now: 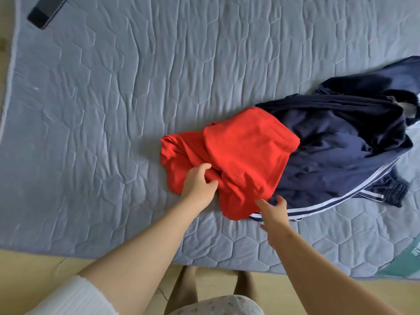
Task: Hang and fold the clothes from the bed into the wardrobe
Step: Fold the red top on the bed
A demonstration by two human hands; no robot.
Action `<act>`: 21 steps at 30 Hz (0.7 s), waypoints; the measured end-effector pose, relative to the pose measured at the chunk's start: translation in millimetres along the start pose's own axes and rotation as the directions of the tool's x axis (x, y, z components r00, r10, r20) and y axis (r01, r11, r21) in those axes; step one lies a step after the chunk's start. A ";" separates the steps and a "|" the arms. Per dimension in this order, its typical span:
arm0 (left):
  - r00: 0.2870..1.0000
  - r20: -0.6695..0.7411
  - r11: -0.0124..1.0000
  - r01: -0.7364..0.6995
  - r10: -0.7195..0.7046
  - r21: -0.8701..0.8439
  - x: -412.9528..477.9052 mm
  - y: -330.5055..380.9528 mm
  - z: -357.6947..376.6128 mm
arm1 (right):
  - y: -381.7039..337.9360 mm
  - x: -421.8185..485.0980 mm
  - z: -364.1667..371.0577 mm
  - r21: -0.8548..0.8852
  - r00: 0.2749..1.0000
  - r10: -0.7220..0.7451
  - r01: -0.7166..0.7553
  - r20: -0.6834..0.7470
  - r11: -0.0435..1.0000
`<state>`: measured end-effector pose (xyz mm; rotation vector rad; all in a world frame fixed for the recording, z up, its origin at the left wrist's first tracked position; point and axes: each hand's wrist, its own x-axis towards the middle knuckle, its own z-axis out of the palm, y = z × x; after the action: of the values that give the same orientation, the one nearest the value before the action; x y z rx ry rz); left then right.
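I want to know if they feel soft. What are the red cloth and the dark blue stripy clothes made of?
The red garment looks like matte knit cotton: soft rounded folds, no shine. The navy striped sportswear is likely smooth synthetic, maybe polyester: faint sheen, crisp creases, gathered elastic cuff.

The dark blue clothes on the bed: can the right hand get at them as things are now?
Probably yes. The right hand is open beside the dark blue clothes, whose striped edge lies bare; the red cloth covers only their left part.
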<state>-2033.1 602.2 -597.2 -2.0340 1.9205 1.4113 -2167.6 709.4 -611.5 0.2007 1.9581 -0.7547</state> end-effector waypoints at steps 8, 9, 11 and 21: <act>0.889 0.458 0.996 -0.042 0.003 0.074 -20.3 -17.6 54.8 | -12.0 4.3 19.1 0.065 0.982 0.036 -0.048 0.185 0.997; 0.898 0.437 0.993 -0.087 0.044 0.079 -21.6 -19.5 53.4 | -14.2 0.0 21.0 0.091 0.972 0.016 -0.038 0.233 0.995; 0.938 0.328 0.991 -0.131 0.113 0.036 -22.3 -21.5 47.7 | -19.1 -8.3 22.4 0.120 0.948 -0.017 -0.022 0.317 0.993; 0.962 0.089 0.649 0.241 -0.258 -0.722 -21.3 -2.3 -13.1 | -31.4 -42.1 14.4 0.179 0.930 -0.110 0.049 0.350 0.983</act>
<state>-2020.3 612.4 -578.2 -2.4555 1.0445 2.3262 -2149.7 683.4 -567.1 0.0761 1.5634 -0.9408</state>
